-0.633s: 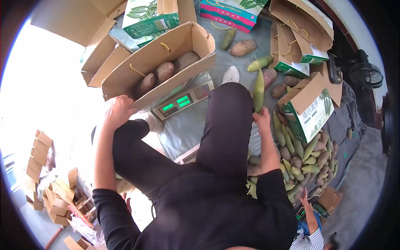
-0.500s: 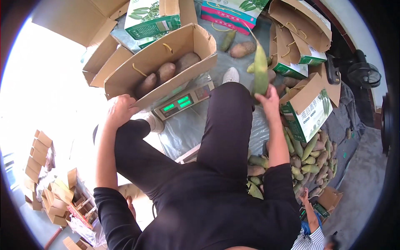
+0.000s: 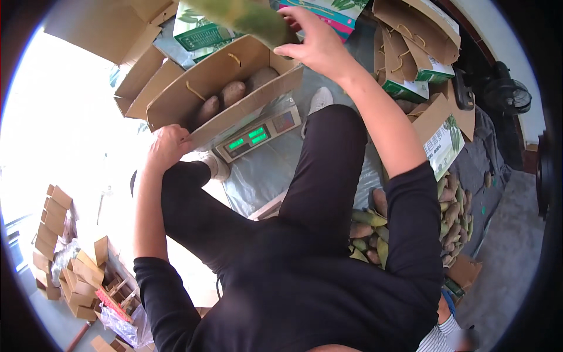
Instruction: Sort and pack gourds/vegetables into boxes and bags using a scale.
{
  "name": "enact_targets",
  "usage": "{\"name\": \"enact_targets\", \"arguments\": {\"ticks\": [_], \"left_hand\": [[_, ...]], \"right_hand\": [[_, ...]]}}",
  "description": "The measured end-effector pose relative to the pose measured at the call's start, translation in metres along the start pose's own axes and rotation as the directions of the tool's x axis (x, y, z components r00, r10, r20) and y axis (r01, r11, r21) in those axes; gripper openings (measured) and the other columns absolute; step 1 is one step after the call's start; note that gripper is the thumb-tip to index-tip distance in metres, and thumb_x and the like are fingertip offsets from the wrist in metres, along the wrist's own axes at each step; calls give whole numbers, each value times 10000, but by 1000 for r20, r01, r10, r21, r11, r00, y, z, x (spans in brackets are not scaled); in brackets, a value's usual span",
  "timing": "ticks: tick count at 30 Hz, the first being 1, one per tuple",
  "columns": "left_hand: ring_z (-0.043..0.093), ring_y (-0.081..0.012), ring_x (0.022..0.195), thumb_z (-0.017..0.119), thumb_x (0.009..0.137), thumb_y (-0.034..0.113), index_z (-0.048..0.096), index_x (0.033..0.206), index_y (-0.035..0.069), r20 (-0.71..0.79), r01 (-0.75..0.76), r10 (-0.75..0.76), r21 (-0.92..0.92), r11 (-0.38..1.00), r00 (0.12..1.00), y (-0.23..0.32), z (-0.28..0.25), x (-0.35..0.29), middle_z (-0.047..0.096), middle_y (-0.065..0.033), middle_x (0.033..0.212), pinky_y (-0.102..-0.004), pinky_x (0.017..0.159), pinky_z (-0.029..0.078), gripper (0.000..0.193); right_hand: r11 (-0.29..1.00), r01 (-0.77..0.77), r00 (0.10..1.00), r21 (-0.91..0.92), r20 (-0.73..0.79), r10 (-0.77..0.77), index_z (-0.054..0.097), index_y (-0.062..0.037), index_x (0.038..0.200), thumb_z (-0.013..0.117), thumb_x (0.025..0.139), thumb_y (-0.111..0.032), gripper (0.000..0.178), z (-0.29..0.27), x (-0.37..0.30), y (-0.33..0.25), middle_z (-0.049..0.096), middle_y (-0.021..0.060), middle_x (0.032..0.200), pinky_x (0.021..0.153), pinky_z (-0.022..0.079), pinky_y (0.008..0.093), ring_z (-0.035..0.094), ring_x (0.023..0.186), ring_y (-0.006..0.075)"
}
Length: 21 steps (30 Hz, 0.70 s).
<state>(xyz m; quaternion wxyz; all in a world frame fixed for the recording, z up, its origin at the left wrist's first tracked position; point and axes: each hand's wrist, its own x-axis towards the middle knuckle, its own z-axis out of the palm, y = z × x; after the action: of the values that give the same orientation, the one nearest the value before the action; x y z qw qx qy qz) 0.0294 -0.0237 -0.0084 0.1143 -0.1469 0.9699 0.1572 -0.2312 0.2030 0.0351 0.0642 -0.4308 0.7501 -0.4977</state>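
My right hand (image 3: 319,44) grips the thick end of a long green radish (image 3: 253,22), raised above the far right end of an open cardboard box (image 3: 252,110). Motion blurs the radish, and its other end points left toward the top edge. Inside the box lie several brown, earth-coloured roots (image 3: 233,93). My left hand (image 3: 166,148) has its fingers closed over the near left corner of the box. The box rests on a weighing scale (image 3: 247,142) with lit green digits, partly hidden beneath it.
On my right spreads a heap of green and brown roots (image 3: 454,226), with a printed carton (image 3: 447,144) beside it. Open cartons (image 3: 404,50) and a black fan (image 3: 511,97) stand beyond. Another person's striped sleeve (image 3: 440,335) shows lower right. Flattened boxes (image 3: 56,220) lie left.
My right hand has lifted the green radish from beside my right knee up and left to above the box. The radish has tipped from upright to nearly level. My left hand stays put.
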Motion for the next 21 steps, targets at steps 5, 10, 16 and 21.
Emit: {"name": "enact_targets", "arguments": {"ticks": [5, 10, 16, 21], "left_hand": [[576, -339, 734, 612, 673, 186, 632, 717, 12, -8, -4, 4, 6, 1000, 1000, 0, -1, 1, 571, -164, 731, -408, 684, 462, 180], [582, -322, 748, 645, 658, 179, 654, 762, 24, 28, 58, -57, -31, 998, 998, 1, -5, -2, 582, -158, 747, -394, 693, 461, 186], [583, -294, 719, 674, 646, 183, 659, 764, 26, 30, 45, -44, -29, 999, 999, 2, -4, 0, 573, -136, 724, -377, 676, 461, 197], [586, -282, 694, 683, 645, 168, 660, 782, 20, 41, 33, -32, -16, 999, 999, 0, -3, 1, 569, -131, 717, -366, 655, 463, 203]], "right_hand": [[963, -40, 985, -266, 153, 84, 515, -97, 1179, 698, 723, -198, 502, 7, 4, 17, 572, 88, 1053, 781, 469, 333, 565, 935, 200], [962, -71, 988, -264, 113, 104, 570, -20, 1080, 681, 741, -185, 393, -11, -16, 3, 629, 151, 905, 678, 478, 314, 615, 802, 222], [942, -147, 970, -302, 141, 196, 572, -61, 1105, 667, 770, -192, 372, -6, -39, 52, 612, 69, 947, 721, 476, 276, 597, 777, 141], [941, -220, 953, -257, 151, 264, 580, -50, 1087, 658, 778, -166, 339, -4, -41, 59, 627, 54, 866, 707, 475, 267, 596, 762, 132]]}}
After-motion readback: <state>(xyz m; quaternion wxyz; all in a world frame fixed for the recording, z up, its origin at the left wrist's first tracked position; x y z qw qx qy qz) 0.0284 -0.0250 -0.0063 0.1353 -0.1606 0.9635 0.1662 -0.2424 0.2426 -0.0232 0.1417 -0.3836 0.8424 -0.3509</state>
